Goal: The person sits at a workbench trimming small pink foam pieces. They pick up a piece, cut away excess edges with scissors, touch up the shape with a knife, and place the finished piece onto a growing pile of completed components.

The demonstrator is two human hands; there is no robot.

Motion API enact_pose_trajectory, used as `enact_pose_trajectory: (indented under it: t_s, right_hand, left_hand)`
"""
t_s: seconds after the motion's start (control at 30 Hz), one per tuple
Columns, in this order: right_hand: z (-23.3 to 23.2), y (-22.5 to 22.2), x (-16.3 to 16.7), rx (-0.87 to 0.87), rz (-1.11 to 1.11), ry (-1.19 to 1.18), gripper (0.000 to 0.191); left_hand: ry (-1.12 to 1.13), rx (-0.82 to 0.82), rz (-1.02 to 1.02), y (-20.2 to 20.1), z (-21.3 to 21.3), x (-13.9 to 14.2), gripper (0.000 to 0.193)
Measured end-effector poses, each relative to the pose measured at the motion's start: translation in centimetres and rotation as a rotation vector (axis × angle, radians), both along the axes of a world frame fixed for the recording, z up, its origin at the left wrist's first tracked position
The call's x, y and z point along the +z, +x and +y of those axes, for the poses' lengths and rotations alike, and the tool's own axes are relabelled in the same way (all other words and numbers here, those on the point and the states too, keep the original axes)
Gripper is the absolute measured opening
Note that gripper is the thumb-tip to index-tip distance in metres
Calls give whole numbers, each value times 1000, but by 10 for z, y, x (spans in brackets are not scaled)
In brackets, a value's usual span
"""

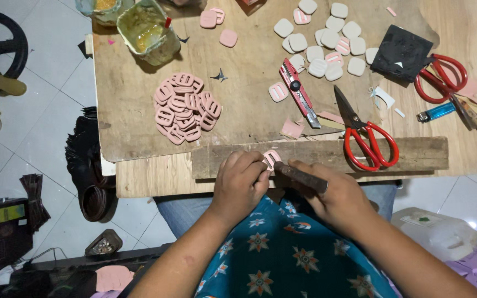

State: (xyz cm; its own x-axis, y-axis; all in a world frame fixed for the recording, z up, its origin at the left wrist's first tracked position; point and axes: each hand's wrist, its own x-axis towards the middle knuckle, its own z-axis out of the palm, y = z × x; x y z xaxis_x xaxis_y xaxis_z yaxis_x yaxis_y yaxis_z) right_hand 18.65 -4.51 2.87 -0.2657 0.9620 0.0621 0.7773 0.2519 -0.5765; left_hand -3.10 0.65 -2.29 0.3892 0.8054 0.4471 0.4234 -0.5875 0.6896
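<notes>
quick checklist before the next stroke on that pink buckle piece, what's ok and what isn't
1. Left hand pinches the pink buckle piece: ok.
2. Piece backed by the wooden strip: ok.
3. Right hand grips the dark tool: ok.
4. Tool tip on the piece: cannot tell, fingers hide it.
5. Left fingertips away from the tool tip: not ok, very close.
6. Red scissors away from the hands: ok.

Worn wooden table (139, 110) on pale tiled floor (45, 72).

left hand (240, 185): fingers curled, pinching | right hand (335, 196): closed in grip | forearms converge
</notes>
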Motion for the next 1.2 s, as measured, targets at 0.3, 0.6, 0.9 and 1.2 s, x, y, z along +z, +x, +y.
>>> enact_pose_trajectory:
  t_s: [0.3,0.6,0.9,1.2]
  right_hand:
    - [7,-10,-4,69,-11,40,56]
    - [0,-5,6,-39,29,43,44]
    - [10,-17,-6,-107,-64,34,51]
    - [16,-11,-8,-12,81,44,45]
  left_hand:
    - [39,-29,-27,-3,1,-2,17]
    - [45,-13,-12,-2,1,-2,17]
    - [16,-14,-18,-3,-1,-1,16]
    - [3,8,-14,-2,-1,-5,16]
